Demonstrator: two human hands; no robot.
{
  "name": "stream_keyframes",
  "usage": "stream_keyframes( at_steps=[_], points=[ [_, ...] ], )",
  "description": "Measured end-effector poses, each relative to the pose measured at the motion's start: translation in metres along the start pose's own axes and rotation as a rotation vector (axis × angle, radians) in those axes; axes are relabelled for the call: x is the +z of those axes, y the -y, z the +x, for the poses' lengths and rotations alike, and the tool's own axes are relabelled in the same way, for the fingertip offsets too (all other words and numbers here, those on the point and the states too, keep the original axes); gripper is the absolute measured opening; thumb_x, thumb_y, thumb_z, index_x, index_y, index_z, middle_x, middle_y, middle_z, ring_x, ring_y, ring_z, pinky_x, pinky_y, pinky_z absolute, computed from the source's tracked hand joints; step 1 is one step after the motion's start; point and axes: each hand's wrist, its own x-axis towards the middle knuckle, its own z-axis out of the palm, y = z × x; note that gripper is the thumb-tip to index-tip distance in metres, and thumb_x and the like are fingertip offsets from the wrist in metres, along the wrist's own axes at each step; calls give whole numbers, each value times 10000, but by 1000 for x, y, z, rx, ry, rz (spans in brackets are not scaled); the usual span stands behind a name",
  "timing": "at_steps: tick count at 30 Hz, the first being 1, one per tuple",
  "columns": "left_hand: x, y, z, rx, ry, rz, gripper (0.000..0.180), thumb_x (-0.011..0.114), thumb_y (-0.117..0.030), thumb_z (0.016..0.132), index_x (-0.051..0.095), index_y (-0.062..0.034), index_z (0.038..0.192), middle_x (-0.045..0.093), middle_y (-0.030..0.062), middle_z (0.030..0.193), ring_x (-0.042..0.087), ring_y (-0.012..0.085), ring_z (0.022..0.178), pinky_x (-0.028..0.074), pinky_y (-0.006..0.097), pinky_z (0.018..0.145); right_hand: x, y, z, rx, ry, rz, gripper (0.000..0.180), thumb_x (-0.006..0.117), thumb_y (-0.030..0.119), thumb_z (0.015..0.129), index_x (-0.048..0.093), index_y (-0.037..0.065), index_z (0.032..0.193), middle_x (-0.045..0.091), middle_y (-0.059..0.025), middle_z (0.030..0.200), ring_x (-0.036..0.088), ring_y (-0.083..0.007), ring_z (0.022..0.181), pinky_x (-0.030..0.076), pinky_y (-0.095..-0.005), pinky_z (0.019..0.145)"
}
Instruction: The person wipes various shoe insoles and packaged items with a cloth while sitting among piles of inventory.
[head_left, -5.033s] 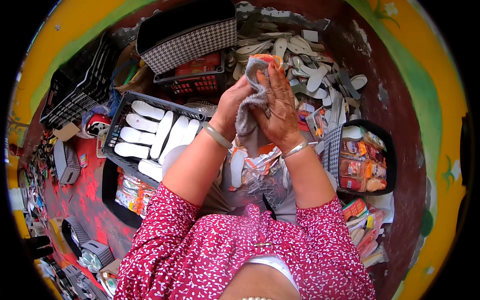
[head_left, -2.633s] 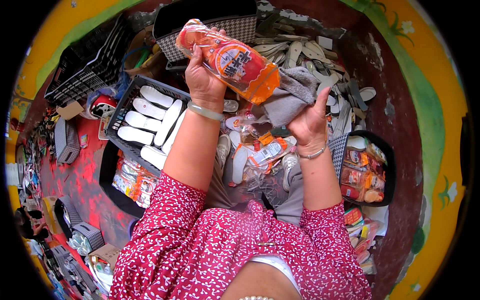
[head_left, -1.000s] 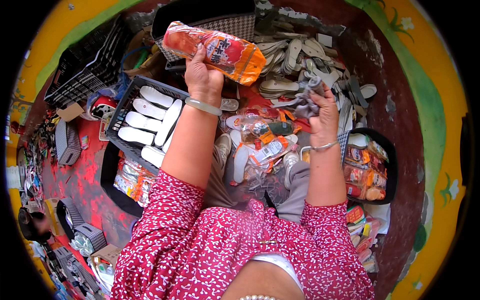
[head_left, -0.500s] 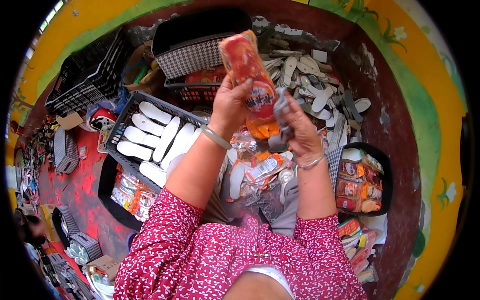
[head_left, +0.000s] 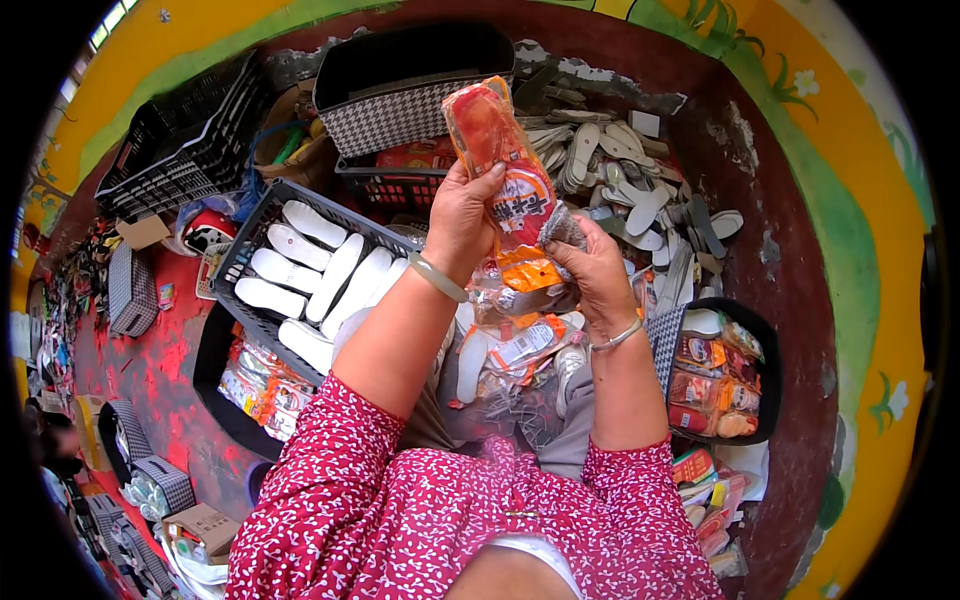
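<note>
1. I see the left hand [head_left: 462,215] closed round the middle of an orange packet [head_left: 500,170], fingers wrapped at its edge, so the packet stands nearly upright in front of the chest with its printed face turned toward the camera.
2. The right hand [head_left: 590,275] is closed too: it pinches a small grey cloth [head_left: 562,228] against the packet's lower right side, and its fingers also gather the clear crumpled wrap [head_left: 510,300] hanging below. I judge the cloth sits there to rub the packet's face while the other hand steadies it.
3. The packet is held up in the air, well above the lap, not resting on anything.
4. Under the hands, on the lap, lie more wrapped packets [head_left: 520,345] within easy reach.
5. To the left a black crate [head_left: 250,250] holds white insoles [head_left: 300,270] in rows, laid flat side by side.
6. To the right a black bin [head_left: 762,345] holds finished packets [head_left: 712,385] stacked close together, just beside the right forearm.
7. Behind, loose insoles [head_left: 620,180] are heaped on the red floor [head_left: 150,370] against the wall.
</note>
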Motion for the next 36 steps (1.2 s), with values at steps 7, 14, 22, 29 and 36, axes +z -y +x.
stream_keyframes(
  at_steps=[7, 14, 22, 29, 36],
  points=[
    [-2, -6, 1, -43, -43, -15, 232, 482, 3, 873, 503, -3, 1104, 612, 105, 985, 621, 210, 883, 520, 363, 807, 0, 1, -4, -4, -22, -11, 241, 586, -45, 771, 563, -30, 1011, 631, -53, 906, 600, -95, 772, 486, -227, 708],
    [-5, -6, 3, 7, -71, -2, 238, 467, 23, 873, 499, -20, 1105, 599, 107, 989, 618, 223, 872, 528, 388, 788, -2, -2, -4, 11, -79, 20, 230, 591, -43, 755, 581, -18, 983, 624, -31, 839, 585, -84, 722, 476, -215, 671],
    [-40, -59, 30, 298, -317, -46, 275, 464, -28, 891, 458, -30, 1166, 568, 131, 1091, 574, 287, 1011, 464, 481, 905, -57, 22, -19, -26, -320, -66, 268, 623, 57, 736, 584, 11, 997, 607, -29, 791, 566, -103, 660, 456, -218, 564],
    [-22, -26, 19, 108, -103, -12, 278, 463, -49, 892, 429, -24, 1166, 578, 132, 1047, 597, 261, 955, 501, 431, 850, -68, 35, -4, -123, -61, 599, 404, 483, 170, 895, 430, -19, 1248, 465, -186, 1272, 438, -292, 1197, 309, -446, 1036],
    [4, 1, -3, -225, 126, 42, 354, 495, -44, 868, 393, -31, 1207, 579, 123, 1032, 610, 236, 922, 506, 386, 839, -13, 44, -13, -551, -254, 208, 417, 449, 87, 889, 410, 62, 1303, 458, -114, 1291, 455, -256, 1177, 356, -410, 1003]
  ],
)
